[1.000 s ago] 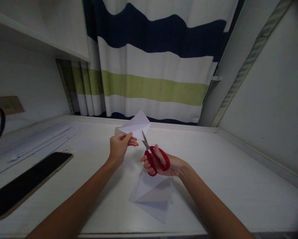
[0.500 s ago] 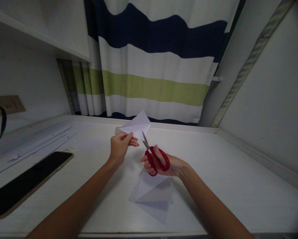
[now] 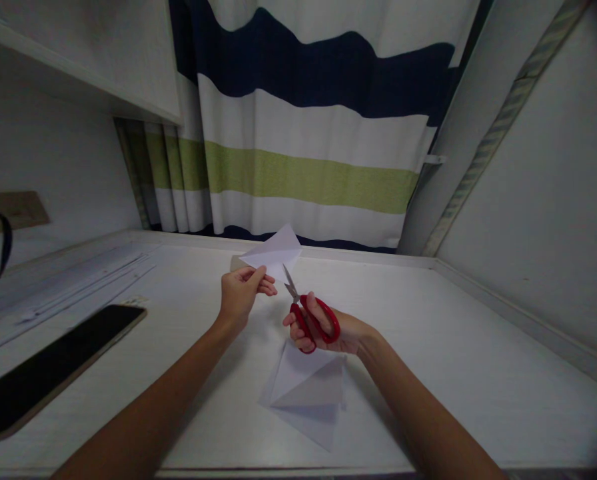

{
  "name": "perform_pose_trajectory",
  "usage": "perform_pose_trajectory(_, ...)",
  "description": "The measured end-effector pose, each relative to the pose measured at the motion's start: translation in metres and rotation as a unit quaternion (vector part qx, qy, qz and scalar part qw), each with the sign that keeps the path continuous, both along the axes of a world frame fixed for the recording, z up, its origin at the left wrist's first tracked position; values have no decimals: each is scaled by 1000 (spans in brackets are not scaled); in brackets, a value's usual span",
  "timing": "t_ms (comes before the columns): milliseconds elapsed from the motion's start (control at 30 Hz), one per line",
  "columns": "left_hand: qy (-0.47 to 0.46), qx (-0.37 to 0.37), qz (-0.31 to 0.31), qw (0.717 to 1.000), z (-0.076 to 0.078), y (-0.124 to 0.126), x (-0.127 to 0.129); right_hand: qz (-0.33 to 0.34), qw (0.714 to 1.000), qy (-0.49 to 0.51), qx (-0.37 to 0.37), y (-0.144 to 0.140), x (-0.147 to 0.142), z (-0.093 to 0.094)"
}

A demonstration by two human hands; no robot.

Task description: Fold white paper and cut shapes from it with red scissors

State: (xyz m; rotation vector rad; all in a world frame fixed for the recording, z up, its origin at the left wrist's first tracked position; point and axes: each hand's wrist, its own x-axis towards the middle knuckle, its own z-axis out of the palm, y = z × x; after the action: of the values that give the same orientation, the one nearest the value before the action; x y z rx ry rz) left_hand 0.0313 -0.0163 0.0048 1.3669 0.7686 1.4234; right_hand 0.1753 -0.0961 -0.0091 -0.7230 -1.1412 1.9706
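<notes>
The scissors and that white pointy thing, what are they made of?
The scissors in the right hand: glossy red handles that look like plastic, and grey blades that look like metal. The white triangle pinched by the left hand looks like thin matte paper, with sharp folded edges.

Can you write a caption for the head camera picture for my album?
Left hand pinches folded white paper while right hand works red scissors at its edge.
</notes>
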Motion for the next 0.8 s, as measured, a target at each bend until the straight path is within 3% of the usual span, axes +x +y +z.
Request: perform_pose_trajectory(800,-9,8,-5,1000,0,0,0,-18,999,-18,22,5,2,-8)
